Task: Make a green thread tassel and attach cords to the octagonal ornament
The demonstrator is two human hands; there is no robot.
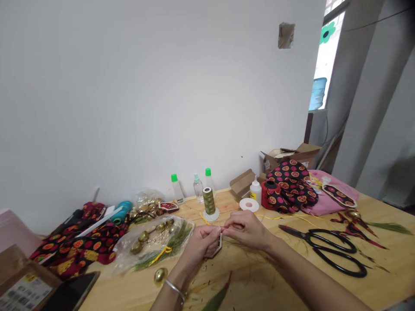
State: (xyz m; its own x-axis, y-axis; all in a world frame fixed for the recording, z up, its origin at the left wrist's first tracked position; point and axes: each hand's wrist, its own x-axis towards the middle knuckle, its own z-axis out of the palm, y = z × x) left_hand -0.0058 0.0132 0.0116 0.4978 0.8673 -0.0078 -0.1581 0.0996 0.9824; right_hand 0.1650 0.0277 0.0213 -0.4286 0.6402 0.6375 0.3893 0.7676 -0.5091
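Both hands meet over the middle of the wooden table. My left hand (pixel 206 242), with a silver bangle at the wrist, is closed around a small flat piece with a pale edge (pixel 218 247); the fingers cover most of it. Fingers of my right hand (pixel 244 229) pinch together at the top of that piece, touching the left fingertips. Whatever lies in that pinch is too small to make out. Just behind the hands stands an olive thread spool (pixel 208 202). A green tassel with a red tip (pixel 218 296) lies in front of them.
Large black-handled scissors (pixel 319 246) lie to the right, near red fabric scraps (pixel 356 226). On the left are a plastic bag (pixel 152 237) with brass bells, a loose bell (pixel 160 275) and patterned cloth (pixel 87 237). Bottles (pixel 177 190), a glue bottle (pixel 256 192) and boxes line the wall.
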